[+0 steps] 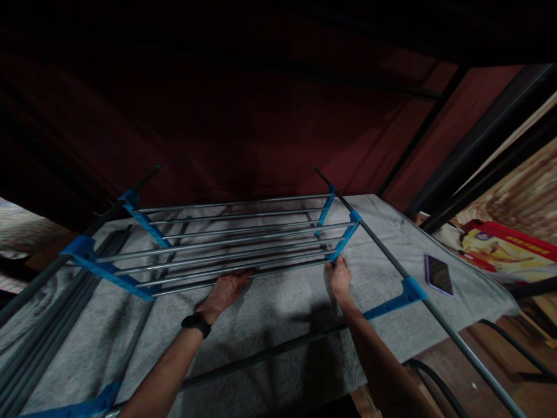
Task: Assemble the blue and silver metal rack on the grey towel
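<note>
A metal rack (226,241) with grey rods and blue plastic brackets lies on a grey cloth (278,313). My left hand (226,290), with a black band on the wrist, rests under the nearest rod of a shelf section and curls around it. My right hand (338,276) grips the near end of the blue side bracket (343,238) at the shelf's right corner. A long grey pole (391,261) with another blue bracket (409,290) runs along the right side.
A phone (438,274) lies face up on the cloth at the right. A red and yellow printed item (500,247) sits beyond the cloth's right edge. More loose rods (39,342) lie at the left. The background is dark red and dim.
</note>
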Tool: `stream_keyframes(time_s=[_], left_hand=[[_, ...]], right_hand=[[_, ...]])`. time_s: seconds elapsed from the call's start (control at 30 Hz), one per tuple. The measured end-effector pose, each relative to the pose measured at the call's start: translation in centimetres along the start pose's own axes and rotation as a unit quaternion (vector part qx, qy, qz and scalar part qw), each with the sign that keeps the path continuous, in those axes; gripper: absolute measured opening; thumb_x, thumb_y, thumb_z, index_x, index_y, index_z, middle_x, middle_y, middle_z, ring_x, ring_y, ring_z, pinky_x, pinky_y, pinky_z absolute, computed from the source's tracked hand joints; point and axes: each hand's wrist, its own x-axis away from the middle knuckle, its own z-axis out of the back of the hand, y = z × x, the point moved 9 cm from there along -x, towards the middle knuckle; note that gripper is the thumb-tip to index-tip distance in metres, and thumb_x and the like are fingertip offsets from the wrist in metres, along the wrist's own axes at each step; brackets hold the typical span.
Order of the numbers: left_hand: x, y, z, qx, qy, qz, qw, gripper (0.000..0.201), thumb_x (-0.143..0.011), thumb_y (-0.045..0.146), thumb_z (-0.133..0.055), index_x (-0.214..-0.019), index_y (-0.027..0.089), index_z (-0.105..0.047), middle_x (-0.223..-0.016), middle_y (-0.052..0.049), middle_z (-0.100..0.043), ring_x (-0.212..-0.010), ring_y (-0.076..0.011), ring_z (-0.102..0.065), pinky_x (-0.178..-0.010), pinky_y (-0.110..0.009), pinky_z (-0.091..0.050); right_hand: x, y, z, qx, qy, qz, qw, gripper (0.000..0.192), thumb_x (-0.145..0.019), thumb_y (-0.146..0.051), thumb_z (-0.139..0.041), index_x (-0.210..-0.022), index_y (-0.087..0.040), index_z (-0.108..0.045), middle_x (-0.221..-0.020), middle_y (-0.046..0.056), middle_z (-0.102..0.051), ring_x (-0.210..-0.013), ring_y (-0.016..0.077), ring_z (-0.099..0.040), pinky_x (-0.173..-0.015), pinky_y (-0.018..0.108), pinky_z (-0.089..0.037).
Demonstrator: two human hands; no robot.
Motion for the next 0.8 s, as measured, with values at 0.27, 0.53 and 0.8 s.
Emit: stream_keyframes(time_s=[0.27,0.53,0.8], left_hand=[[0.1,0.4,0.3,-0.003,-0.011,0.001,1.000,0.040,-0.092,0.026,-0.051,-0.128,0.031,-0.067,-0.128,-0.005,-0.069,-0.120,-0.0273,-0.063,-0.106,-0.039,-0.045],[0.1,0.4,-0.3,-0.040,-0.008,-0.001,0.999,0.043,-0.095,0.022,-0.047,-0.134,0.032,-0.062,-0.126,-0.007,-0.070,-0.113,-0.0286,-0.067,-0.097,-0.039,-0.050],[0.6,1.7,0.8,-0.011,0.023,-0.015,1.000,0.037,-0.093,0.019,-0.050,-0.123,0.029,-0.069,-0.114,-0.008,-0.074,-0.105,-0.0253,-0.069,-0.095,-0.035,-0.051]], right_hand=[[0.5,-0.7,0.1,-0.018,0.018,0.008,1.000,0.043,-0.087,-0.025,-0.044,-0.125,-0.009,-0.054,-0.111,0.018,-0.066,-0.102,0.0262,-0.060,-0.092,0.039,-0.047],[0.6,-0.5,-0.4,-0.002,0.018,-0.010,1.000,0.043,-0.088,-0.026,-0.041,-0.123,-0.006,-0.055,-0.108,0.022,-0.065,-0.101,0.0317,-0.062,-0.090,0.044,-0.047],[0.9,-0.3,-0.7,0.006,0.025,0.022,0.999,0.038,-0.089,-0.033,-0.041,-0.117,-0.010,-0.054,-0.103,0.018,-0.062,-0.097,0.0297,-0.060,-0.088,0.042,-0.047]])
